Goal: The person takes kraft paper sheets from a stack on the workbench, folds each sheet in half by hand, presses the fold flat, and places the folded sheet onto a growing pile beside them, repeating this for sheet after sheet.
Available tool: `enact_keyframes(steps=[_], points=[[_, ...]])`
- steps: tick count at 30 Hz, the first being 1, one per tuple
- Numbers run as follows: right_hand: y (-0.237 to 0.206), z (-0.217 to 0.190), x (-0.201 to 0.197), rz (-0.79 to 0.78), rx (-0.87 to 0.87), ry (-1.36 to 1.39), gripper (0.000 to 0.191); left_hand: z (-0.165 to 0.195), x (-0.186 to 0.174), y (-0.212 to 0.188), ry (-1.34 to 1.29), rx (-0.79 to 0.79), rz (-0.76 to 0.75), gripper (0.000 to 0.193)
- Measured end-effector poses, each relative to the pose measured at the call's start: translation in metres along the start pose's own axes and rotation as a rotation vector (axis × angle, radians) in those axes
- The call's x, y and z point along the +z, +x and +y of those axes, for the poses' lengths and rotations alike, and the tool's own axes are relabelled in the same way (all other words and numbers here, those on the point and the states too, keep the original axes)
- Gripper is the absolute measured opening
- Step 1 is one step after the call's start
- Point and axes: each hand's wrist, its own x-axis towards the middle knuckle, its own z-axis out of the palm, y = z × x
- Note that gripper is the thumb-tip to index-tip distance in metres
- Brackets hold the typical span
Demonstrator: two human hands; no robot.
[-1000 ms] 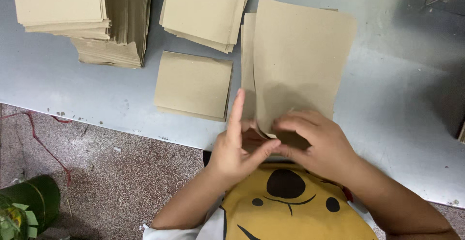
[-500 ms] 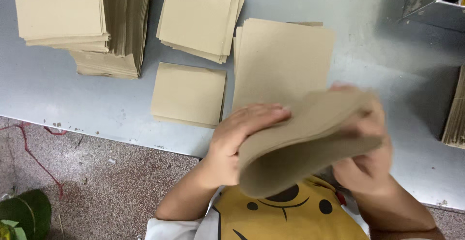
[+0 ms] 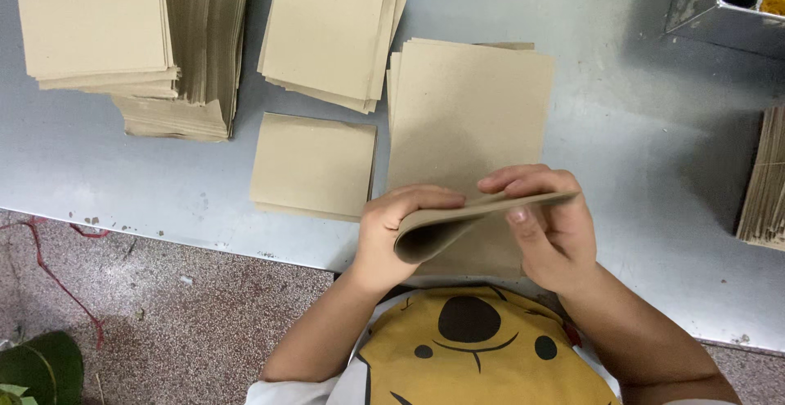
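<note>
A tan paper sheet [image 3: 458, 221] is doubled over in the air above the table's near edge, held by both hands. My left hand [image 3: 392, 233] grips its rounded fold on the left. My right hand [image 3: 552, 225] pinches the two free edges together on the right. Beneath them lies a stack of large unfolded tan sheets [image 3: 470, 115]. Left of that sits a small pile of folded sheets [image 3: 315, 164], close to my left hand.
Another folded pile [image 3: 331, 29] lies at the back, and a tall stack of folded sheets [image 3: 139, 41] stands at the far left. A metal bin [image 3: 719, 4] is at the back right, more paper [image 3: 764, 180] at the right edge. The grey table [image 3: 654, 168] ends above a speckled floor.
One second ago both hands pressed on the flat stack's near edge. They lifted the top sheet, bent it over, and now its edges meet in a flatter fold.
</note>
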Motion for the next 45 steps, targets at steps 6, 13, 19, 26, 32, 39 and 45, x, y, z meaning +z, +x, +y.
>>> enact_keyframes(steps=[6, 13, 19, 26, 32, 39, 45], points=[[-0.003, -0.004, 0.003, 0.057, -0.015, -0.054, 0.018, 0.01, 0.003, -0.003, -0.016, 0.275, 0.15, 0.072], [0.003, -0.013, 0.011, 0.072, 0.039, -0.106, 0.03, 0.012, -0.002, 0.01, 0.167, 0.56, 0.151, 0.053], [0.011, -0.014, 0.012, 0.04, -0.063, -0.037, 0.021, 0.022, -0.006, 0.02, 0.32, 0.55, 0.129, 0.05], [0.008, -0.009, 0.014, 0.146, 0.046, 0.099, 0.016, 0.014, -0.006, 0.019, 0.001, 0.402, 0.08, 0.04], [-0.003, -0.008, 0.007, 0.237, 0.18, 0.103, 0.015, 0.007, -0.004, -0.002, -0.458, -0.024, 0.147, 0.013], [0.03, -0.069, -0.012, 0.207, 0.304, 0.009, 0.032, 0.026, -0.007, -0.006, -0.312, -0.193, 0.107, 0.01], [0.038, -0.095, -0.007, -0.34, -0.002, -0.808, 0.022, 0.055, 0.002, -0.002, 0.197, -0.007, -0.3, 0.011]])
